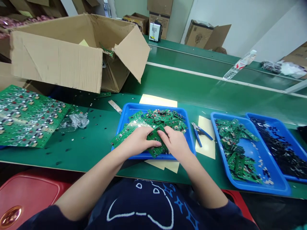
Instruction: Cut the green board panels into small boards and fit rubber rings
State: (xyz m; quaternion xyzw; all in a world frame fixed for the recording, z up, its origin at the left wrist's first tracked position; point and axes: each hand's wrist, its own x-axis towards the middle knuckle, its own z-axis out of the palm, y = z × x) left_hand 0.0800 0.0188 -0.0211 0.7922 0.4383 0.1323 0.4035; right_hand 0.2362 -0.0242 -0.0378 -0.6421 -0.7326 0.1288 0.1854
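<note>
Both of my hands grip a small green circuit board (155,135) over a blue tray (136,106) heaped with loose circuit boards (165,116). My left hand (139,139) is closed on the board's left side, thumb across its top. From the right, my right hand (176,140) pinches the same board with thumb and fingers; the fingertips underneath are hidden. A longer strip of circuit board (124,132) lies at the tray's left, partly under my left hand. Blue-handled cutters (200,132) rest just right of the tray.
A second blue tray (273,188) of boards and another with black bits (280,143) stand at right. Large board panels (28,118) and crumpled clear plastic (78,120) lie left. An open cardboard box (57,60) stands behind; a water bottle (240,65) leans at the back.
</note>
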